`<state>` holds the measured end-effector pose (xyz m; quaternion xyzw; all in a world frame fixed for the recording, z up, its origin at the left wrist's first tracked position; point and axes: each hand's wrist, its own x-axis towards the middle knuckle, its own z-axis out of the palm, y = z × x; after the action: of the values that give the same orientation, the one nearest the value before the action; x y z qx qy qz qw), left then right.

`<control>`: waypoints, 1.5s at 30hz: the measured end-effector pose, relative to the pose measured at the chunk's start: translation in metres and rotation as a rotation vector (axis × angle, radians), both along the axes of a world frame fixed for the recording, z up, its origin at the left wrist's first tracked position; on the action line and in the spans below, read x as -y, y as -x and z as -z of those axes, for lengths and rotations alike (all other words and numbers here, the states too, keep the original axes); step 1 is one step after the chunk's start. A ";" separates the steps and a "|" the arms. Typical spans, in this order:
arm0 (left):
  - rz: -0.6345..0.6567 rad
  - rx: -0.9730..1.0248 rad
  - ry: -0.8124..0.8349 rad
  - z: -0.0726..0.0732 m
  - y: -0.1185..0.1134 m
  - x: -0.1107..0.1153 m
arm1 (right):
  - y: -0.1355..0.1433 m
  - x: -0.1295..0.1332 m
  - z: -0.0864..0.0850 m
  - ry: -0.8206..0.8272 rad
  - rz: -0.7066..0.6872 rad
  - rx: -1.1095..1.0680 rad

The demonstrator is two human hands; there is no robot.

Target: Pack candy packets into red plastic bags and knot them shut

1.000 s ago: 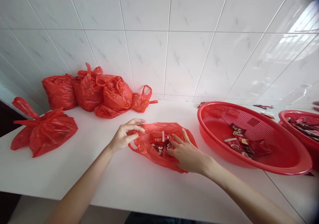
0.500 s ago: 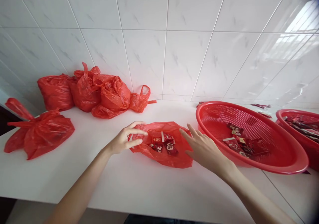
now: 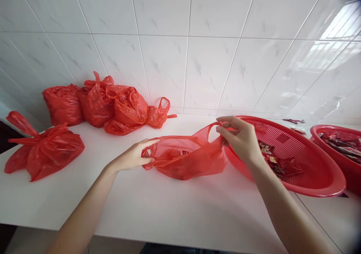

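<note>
A red plastic carrier bag (image 3: 188, 167) sits on the white table in front of me with its mouth spread. Small red packets (image 3: 182, 154) show inside, mostly hidden by the near side of the bag. My right hand (image 3: 238, 137) pinches the bag's right handle and holds it raised beside the large red basket. At the bag's left end, my left hand (image 3: 138, 156) has its thumb and fingers around the left handle and rim, loosely curved.
To the right stands a large red perforated basket (image 3: 318, 182) with red packets in it, and a second red basket (image 3: 316, 131) beyond it. Several filled red bags (image 3: 98, 103) line the wall at the back left. Another tied bag (image 3: 53, 152) lies nearer on the left.
My right hand has moved up and to the right, taking hold of the right handle and pulling it upward. The near bag wall has risen over the packets. My left hand has shifted slightly left.
</note>
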<state>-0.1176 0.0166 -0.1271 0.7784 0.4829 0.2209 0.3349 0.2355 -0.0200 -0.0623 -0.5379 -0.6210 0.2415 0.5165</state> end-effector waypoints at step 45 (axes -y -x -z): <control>-0.074 0.751 -0.502 -0.146 -0.104 -0.020 | 0.024 -0.036 -0.021 0.274 -0.763 -0.166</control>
<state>-0.0141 0.0367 0.0191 0.6837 0.2868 0.6101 0.2794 0.2115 0.0163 -0.0410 -0.3115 -0.6942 0.5388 0.3617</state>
